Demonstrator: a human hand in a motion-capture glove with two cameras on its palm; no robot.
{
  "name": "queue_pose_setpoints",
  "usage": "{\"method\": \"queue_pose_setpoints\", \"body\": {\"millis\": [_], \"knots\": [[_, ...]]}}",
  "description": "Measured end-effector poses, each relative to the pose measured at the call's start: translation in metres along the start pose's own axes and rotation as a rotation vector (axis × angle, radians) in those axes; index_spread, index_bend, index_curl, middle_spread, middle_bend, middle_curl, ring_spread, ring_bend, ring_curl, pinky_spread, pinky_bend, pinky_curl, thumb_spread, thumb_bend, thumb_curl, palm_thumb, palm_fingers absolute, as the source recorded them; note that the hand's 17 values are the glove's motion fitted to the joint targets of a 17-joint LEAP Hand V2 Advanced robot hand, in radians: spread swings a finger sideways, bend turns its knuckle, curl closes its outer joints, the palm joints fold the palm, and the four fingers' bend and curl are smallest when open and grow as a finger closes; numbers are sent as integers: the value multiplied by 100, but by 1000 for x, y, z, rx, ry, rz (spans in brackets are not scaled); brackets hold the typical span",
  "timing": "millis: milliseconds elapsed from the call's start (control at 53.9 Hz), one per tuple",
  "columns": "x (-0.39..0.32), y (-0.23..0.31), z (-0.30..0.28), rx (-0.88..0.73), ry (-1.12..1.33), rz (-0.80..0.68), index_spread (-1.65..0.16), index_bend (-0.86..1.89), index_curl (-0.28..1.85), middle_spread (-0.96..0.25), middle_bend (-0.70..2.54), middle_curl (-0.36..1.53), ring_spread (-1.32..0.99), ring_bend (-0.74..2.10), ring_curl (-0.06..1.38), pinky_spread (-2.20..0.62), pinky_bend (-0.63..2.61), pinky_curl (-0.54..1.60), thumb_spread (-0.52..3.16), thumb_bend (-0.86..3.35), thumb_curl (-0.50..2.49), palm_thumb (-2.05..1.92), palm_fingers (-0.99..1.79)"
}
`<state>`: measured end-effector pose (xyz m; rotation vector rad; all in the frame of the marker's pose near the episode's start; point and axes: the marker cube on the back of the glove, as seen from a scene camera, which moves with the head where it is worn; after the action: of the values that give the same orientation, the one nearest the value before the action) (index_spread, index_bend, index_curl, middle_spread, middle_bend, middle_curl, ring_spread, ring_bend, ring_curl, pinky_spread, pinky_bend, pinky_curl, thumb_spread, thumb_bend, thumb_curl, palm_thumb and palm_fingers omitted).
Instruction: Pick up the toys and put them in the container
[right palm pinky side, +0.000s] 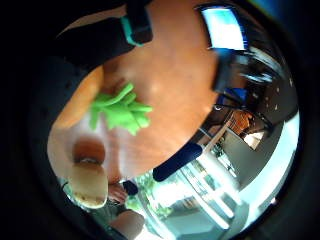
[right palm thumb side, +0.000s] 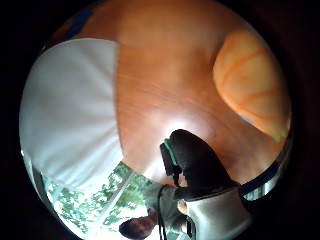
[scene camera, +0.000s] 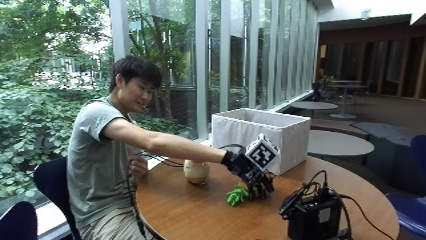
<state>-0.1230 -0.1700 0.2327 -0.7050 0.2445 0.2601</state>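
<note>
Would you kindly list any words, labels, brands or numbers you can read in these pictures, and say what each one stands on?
There is no readable text in any view.
White container: plain fabric walls, no label showing.
Carrot toy under the gloved right hand: no print.
Beige egg-shaped toy: no print.
Black box on the table: no marking legible.
Lit screen in the little finger side palm view: too blurred to read.

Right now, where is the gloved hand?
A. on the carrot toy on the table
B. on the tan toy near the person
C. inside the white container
A: the gloved hand reaches down onto the carrot toy, beside the white container.
</note>
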Motion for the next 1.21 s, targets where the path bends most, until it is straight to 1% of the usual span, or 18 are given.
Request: {"method": "queue_pose_setpoints", "body": {"millis": [19,56,74,93,130,167,185,278,334,352,389,482,630,686,779,853,945,1205], "knots": [[-14,-3,5,4,-54,22,-22,4,19,0,11,28,1,33,46,3,103,41,133,-2,44,11,-25],[-35,-2,12,46,-77,-74,-23,4,18,1,10,27,0,43,49,2,106,42,133,-2,43,10,-16],[-41,-1,14,74,-73,-135,-24,7,18,-1,14,28,-6,55,52,-5,104,41,136,1,44,15,5],[-45,-1,15,100,-72,-174,-24,10,18,-2,16,28,-10,59,52,-8,103,41,137,2,44,17,11],[-47,-3,14,136,-81,-194,-25,12,16,-7,30,32,-19,70,50,-21,105,37,140,7,45,26,56],[-46,-4,12,160,-99,-206,-25,13,16,-11,36,34,-24,73,48,-27,100,34,141,10,46,32,69],[-46,-4,11,172,-110,-215,-25,17,18,-13,44,37,-27,82,51,-29,96,33,141,14,48,39,86],[-47,-6,9,241,-121,-235,-26,17,20,-20,54,42,-34,90,55,-38,91,34,136,20,53,56,101],[-42,-5,2,252,-146,-246,-25,26,25,-24,66,47,-35,94,59,-40,83,33,118,24,62,71,116],[-39,-4,-1,250,-156,-244,-25,23,24,-26,65,47,-36,94,59,-41,85,35,114,22,62,69,109],[-28,-3,-12,248,-177,-215,-26,34,28,-27,71,50,-35,94,60,-40,80,34,107,23,66,75,119],[24,8,-58,284,-303,-57,-28,46,34,-29,74,53,-37,94,61,-40,80,35,91,19,72,73,116],[45,86,-149,462,-234,-139,-32,53,42,-31,78,59,-39,98,63,-39,88,38,76,13,79,68,111],[51,116,-171,536,-91,-307,-33,54,44,-31,80,61,-40,100,64,-38,90,40,72,11,81,68,110],[15,173,-216,615,-96,-403,-35,55,48,-31,82,65,-41,104,65,-38,92,41,66,10,85,67,108],[-12,204,-247,656,-208,-372,-36,56,51,-31,83,67,-42,105,66,-38,93,42,62,9,88,68,106],[-52,238,-273,714,-188,-417,-37,57,56,-31,84,70,-43,107,67,-38,94,42,58,8,92,68,105],[-184,263,-293,750,-136,-438,-39,56,69,-32,85,77,-43,110,69,-38,98,44,51,6,100,68,101]]}}
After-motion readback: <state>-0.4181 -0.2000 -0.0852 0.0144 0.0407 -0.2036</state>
